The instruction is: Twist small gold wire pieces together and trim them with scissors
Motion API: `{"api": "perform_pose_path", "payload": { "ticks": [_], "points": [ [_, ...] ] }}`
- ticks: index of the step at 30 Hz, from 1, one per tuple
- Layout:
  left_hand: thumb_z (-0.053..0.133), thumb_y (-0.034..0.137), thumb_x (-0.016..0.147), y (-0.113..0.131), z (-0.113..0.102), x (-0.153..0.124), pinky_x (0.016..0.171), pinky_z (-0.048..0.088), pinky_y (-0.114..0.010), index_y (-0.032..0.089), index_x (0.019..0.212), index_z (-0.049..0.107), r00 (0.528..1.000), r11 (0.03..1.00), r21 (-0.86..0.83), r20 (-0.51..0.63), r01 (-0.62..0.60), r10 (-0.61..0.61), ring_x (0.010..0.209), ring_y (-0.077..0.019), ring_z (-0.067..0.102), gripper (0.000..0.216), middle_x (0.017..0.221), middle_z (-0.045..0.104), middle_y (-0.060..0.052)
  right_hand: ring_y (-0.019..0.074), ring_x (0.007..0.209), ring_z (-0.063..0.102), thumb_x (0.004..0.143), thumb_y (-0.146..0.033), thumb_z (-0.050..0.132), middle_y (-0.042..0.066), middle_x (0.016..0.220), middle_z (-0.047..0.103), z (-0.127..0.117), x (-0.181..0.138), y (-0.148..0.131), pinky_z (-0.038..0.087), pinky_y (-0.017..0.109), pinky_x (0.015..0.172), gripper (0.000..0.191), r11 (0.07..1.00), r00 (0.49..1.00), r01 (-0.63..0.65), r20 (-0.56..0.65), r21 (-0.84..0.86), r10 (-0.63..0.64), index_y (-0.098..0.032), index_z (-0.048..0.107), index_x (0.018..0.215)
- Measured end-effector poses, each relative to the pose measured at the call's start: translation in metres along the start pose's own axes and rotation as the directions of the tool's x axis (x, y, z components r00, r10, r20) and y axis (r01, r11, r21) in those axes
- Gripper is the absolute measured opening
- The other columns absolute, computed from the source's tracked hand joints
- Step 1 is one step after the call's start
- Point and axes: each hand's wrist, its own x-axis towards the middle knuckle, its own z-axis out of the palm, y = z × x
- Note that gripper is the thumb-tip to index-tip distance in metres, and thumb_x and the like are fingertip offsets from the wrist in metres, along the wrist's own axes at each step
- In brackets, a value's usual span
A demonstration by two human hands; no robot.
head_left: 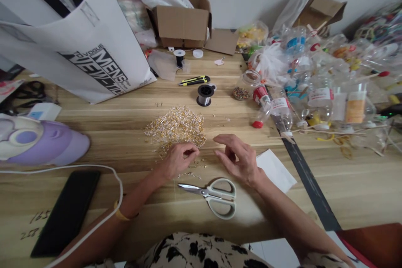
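My left hand point(181, 160) is at the near edge of a loose pile of small gold and clear beads point(176, 125). Its thumb and forefinger are pinched together; whatever they hold is too small to make out. To the right, my right hand point(236, 157) hovers with thumb and forefinger apart and no object visible between them. Between my wrists lie scissors point(205, 192) with pale handles, blades parted slightly and pointing left. Short beaded strands point(190, 174) rest just beyond the blades.
Beyond the pile stand a spool of silvery wire point(204, 95) and a yellow-black utility knife point(194, 80). Plastic bottles point(318, 100) crowd the right side. A white cable point(117, 180) crosses my left forearm near a black phone-like slab point(65, 213). White paper point(276, 170) lies by my right wrist.
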Motion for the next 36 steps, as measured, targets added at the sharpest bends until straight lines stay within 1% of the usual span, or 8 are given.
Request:
{"api": "perform_pose_path", "payload": {
  "ticks": [2, 5, 7, 10, 14, 22, 29, 36],
  "points": [
    [0.053, 0.017, 0.082, 0.001, 0.000, 0.000, 0.059, 0.042, -0.021, 0.014, 0.072, 0.065, 1.000, 1.000, 0.006, 0.006, 0.008, -0.008, 0.062, -0.0119, 0.057, 0.016, 0.067, 0.065, -0.002, 0.0117, 0.070, 0.062, 0.090, -0.020, 0.056, 0.011, 0.111, 0.062, 0.001, 0.000, -0.009, 0.053, 0.022, 0.056, 0.028, 0.999, 0.998, 0.053, 0.024, 0.003, -0.053, -0.019, 0.053, 0.117],
    [0.054, 0.017, 0.082, 0.002, 0.001, -0.001, 0.061, 0.043, -0.022, 0.013, 0.076, 0.066, 1.000, 1.000, -0.013, -0.002, 0.006, -0.006, 0.065, -0.0129, 0.058, 0.014, 0.072, 0.068, -0.003, 0.0154, 0.091, 0.064, 0.092, -0.019, 0.052, 0.013, 0.121, 0.057, 0.009, 0.001, -0.015, 0.057, 0.025, 0.068, 0.031, 0.997, 0.980, 0.059, 0.187, 0.039, -0.065, -0.018, 0.049, 0.123],
    [0.054, 0.018, 0.081, 0.002, 0.002, -0.001, 0.061, 0.043, -0.022, 0.013, 0.073, 0.065, 1.000, 1.000, -0.023, -0.009, 0.002, -0.002, 0.064, -0.0128, 0.058, 0.015, 0.069, 0.066, -0.002, 0.0177, 0.102, 0.062, 0.093, -0.019, 0.049, 0.012, 0.123, 0.056, 0.015, 0.002, -0.014, 0.057, 0.029, 0.079, 0.029, 0.997, 0.957, 0.044, 0.284, 0.068, -0.061, -0.017, 0.049, 0.122],
    [0.053, 0.020, 0.082, 0.002, 0.003, -0.001, 0.057, 0.041, -0.021, 0.013, 0.067, 0.062, 1.000, 0.999, -0.047, -0.020, -0.001, 0.000, 0.060, -0.0119, 0.055, 0.019, 0.063, 0.062, 0.000, 0.0174, 0.093, 0.064, 0.094, -0.018, 0.049, 0.010, 0.106, 0.062, 0.020, 0.005, -0.009, 0.055, 0.029, 0.077, 0.017, 0.997, 0.944, -0.013, 0.329, 0.077, -0.013, -0.017, 0.055, 0.109],
    [0.054, 0.022, 0.083, 0.001, 0.004, -0.002, 0.058, 0.042, -0.021, 0.013, 0.071, 0.064, 0.998, 0.994, -0.110, -0.060, 0.007, -0.014, 0.061, -0.0122, 0.056, 0.018, 0.063, 0.062, 0.000, 0.0155, 0.078, 0.063, 0.092, -0.017, 0.052, 0.007, 0.090, 0.064, 0.021, 0.008, -0.002, 0.051, 0.026, 0.067, 0.007, 0.994, 0.945, -0.081, 0.321, 0.069, 0.055, -0.016, 0.058, 0.097],
    [0.056, 0.020, 0.082, -0.001, 0.009, -0.003, 0.062, 0.046, -0.022, 0.014, 0.076, 0.067, 0.997, 0.987, -0.159, -0.062, 0.025, -0.035, 0.066, -0.0136, 0.060, 0.014, 0.071, 0.068, -0.003, 0.0141, 0.074, 0.060, 0.090, -0.017, 0.055, 0.005, 0.085, 0.064, 0.025, 0.006, 0.005, 0.047, 0.025, 0.066, 0.004, 0.975, 0.936, -0.184, 0.326, 0.123, 0.136, -0.016, 0.059, 0.091],
    [0.056, 0.019, 0.083, -0.003, 0.010, -0.004, 0.066, 0.047, -0.024, 0.014, 0.075, 0.067, 0.996, 0.998, -0.058, -0.088, -0.019, 0.014, 0.069, -0.0147, 0.062, 0.014, 0.074, 0.070, -0.004, 0.0148, 0.078, 0.060, 0.093, -0.016, 0.049, 0.006, 0.088, 0.062, 0.030, 0.001, 0.010, 0.047, 0.025, 0.070, 0.012, 0.974, 0.943, -0.157, 0.317, 0.162, 0.099, -0.017, 0.061, 0.094],
    [0.055, 0.015, 0.083, -0.004, 0.007, -0.003, 0.066, 0.046, -0.025, 0.014, 0.075, 0.067, 0.996, 0.997, 0.045, -0.061, -0.060, 0.063, 0.066, -0.0142, 0.060, 0.014, 0.071, 0.068, -0.003, 0.0141, 0.077, 0.059, 0.094, -0.017, 0.046, 0.006, 0.089, 0.060, 0.032, -0.006, 0.018, 0.048, 0.025, 0.070, 0.016, 0.976, 0.952, -0.121, 0.299, 0.180, 0.063, -0.016, 0.061, 0.094]
  ]
}}
